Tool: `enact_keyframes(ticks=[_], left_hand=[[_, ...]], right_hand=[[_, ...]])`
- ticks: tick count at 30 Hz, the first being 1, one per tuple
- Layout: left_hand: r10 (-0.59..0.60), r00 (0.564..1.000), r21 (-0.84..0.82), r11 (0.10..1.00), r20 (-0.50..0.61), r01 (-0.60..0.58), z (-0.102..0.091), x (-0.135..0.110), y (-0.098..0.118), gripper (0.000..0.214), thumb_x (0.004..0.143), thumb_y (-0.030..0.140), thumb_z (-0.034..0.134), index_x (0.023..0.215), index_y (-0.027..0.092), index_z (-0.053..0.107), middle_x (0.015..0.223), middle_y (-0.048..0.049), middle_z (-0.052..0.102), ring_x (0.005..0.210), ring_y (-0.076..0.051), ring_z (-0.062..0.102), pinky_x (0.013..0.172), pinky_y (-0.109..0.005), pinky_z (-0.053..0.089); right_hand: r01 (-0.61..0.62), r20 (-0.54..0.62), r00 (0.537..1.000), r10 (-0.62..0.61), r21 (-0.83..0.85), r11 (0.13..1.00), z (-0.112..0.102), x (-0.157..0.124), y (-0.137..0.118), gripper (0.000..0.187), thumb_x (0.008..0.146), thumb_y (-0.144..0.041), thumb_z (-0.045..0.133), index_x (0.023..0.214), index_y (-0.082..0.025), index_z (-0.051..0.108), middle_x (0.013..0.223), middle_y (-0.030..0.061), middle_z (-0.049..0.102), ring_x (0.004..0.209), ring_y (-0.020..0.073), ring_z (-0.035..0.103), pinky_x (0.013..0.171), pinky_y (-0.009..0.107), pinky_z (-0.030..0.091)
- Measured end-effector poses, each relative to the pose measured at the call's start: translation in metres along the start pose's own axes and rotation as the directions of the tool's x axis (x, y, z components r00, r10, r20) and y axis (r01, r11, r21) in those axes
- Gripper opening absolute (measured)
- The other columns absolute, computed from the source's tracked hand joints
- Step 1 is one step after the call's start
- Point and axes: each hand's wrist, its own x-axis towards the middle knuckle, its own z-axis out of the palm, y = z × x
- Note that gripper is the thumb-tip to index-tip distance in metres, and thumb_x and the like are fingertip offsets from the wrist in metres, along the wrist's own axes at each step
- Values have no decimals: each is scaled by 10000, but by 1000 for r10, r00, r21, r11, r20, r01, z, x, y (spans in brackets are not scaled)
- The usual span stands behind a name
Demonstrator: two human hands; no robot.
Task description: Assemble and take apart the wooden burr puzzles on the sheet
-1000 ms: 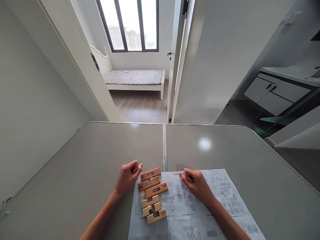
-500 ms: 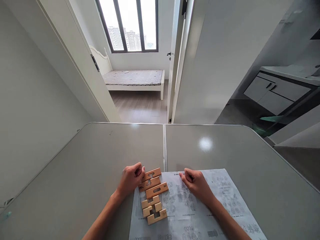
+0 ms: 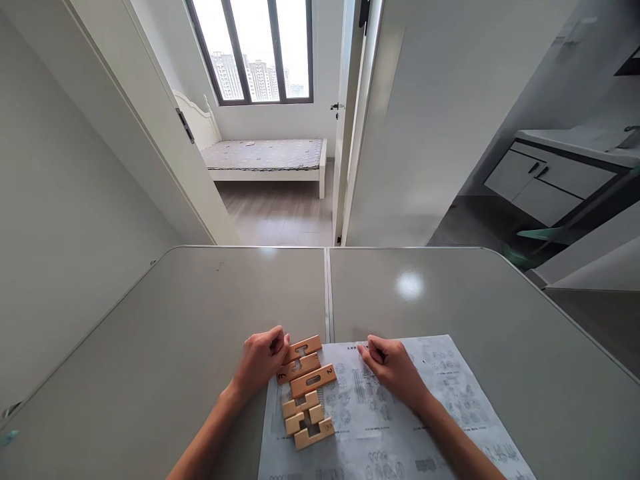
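My left hand [image 3: 261, 357] is curled into a fist at the left end of a column of wooden puzzle pieces, with no piece visible inside it. The darker pieces lie at the top of the column: a notched one [image 3: 313, 343], another notched one [image 3: 287, 375] marked with a numeral, and a slotted bar [image 3: 300, 389] marked 2. Below them sit paler notched pieces, the lowest [image 3: 320, 437] shaped like a U. All lie flat and close together. My right hand [image 3: 393, 368] rests closed on the printed paper sheet [image 3: 400, 437], apart from the wood, and appears to hold nothing.
A grey table [image 3: 200, 313] with a centre seam [image 3: 328, 293] lies under everything. Beyond its far edge, a doorway shows a bed [image 3: 265, 155] below a window. A white cabinet [image 3: 550, 183] stands at the right, past a wall.
The view has shifted very slightly. Both hands and the wooden pieces stay in the same places.
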Motion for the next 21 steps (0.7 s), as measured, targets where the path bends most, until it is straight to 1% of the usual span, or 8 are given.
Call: enact_keyframes(ticks=[9,14,21], left_hand=[[6,1000,35,999,9,-6,0,0,0,406,967,411,478,650,229,303,563,75,344,553,-130,268,578,-245,286],[15,1000,64,998,24,-16,1,-1,0,407,972,429,487,661,228,319,570,70,382,563,-133,271,587,-246,292],[34,999,93,995,14,-35,2,-2,1,404,975,424,486,658,226,336,558,65,410,539,-128,323,578,-238,293]], right_hand=[[8,0,1000,-8,-18,1000,0,0,0,468,998,-366,531,676,-253,212,595,-82,235,542,121,221,522,277,253],[15,0,1000,-15,-18,1000,-1,0,-2,472,1005,-371,526,680,-255,205,595,-83,227,542,118,213,510,270,245],[27,4,1000,-27,-37,999,1,-2,1,463,1005,-362,530,686,-251,214,600,-87,234,539,111,227,523,260,258]])
